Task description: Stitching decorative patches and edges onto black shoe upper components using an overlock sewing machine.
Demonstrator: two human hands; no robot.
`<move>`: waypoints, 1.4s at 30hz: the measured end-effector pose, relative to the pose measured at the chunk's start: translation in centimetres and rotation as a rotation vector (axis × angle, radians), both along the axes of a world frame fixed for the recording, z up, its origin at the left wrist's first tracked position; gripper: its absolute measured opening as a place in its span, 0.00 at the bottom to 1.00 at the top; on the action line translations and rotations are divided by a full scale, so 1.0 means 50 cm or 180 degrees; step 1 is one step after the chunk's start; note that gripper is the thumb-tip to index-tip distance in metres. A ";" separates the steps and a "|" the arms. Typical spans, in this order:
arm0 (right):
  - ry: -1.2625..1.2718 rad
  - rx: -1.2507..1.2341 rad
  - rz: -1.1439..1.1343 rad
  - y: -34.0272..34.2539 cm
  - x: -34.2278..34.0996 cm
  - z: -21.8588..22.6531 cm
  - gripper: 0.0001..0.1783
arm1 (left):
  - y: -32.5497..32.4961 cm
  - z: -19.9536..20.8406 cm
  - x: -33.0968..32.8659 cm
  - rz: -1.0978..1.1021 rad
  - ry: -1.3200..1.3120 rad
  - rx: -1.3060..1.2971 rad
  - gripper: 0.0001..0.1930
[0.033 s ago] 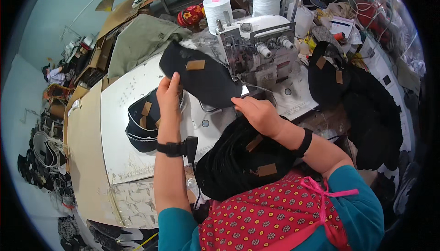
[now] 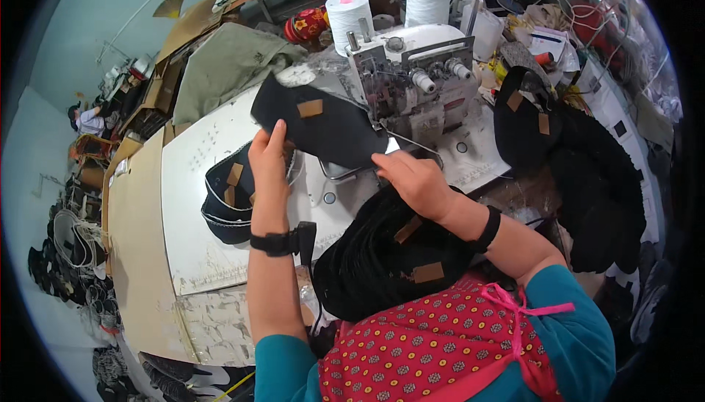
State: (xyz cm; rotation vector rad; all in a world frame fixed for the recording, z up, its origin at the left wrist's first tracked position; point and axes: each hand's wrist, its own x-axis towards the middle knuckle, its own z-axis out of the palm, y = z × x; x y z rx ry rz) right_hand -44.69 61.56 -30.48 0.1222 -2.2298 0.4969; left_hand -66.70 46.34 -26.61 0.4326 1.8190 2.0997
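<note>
Your hands are apart, both clamped on one black cloth piece [image 2: 334,130]: your left hand [image 2: 269,158] grips its left end, thumb on top, and your right hand [image 2: 413,182] pinches its right corner. The cloth hangs just beside the sewing machine [image 2: 429,97]. A black stack [image 2: 360,259] lies against your red apron [image 2: 433,343].

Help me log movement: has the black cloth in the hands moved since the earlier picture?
Yes: the black cloth has its left end slightly farther left and lower, away from the sewing machine.
</note>
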 end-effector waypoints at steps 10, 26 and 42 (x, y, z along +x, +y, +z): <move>-0.0226 -0.0410 -0.0371 0.024 0.003 0.043 0.17 | -0.116 0.083 0.162 -0.1630 -0.1139 -0.1428 0.18; -0.1024 -0.2023 0.0879 0.010 0.057 0.144 0.10 | -0.045 0.083 0.194 -0.1449 0.0734 -0.1062 0.05; -0.0832 -0.2680 0.1050 0.018 0.069 0.092 0.17 | 0.042 0.046 0.138 -0.1713 0.1487 -0.1165 0.24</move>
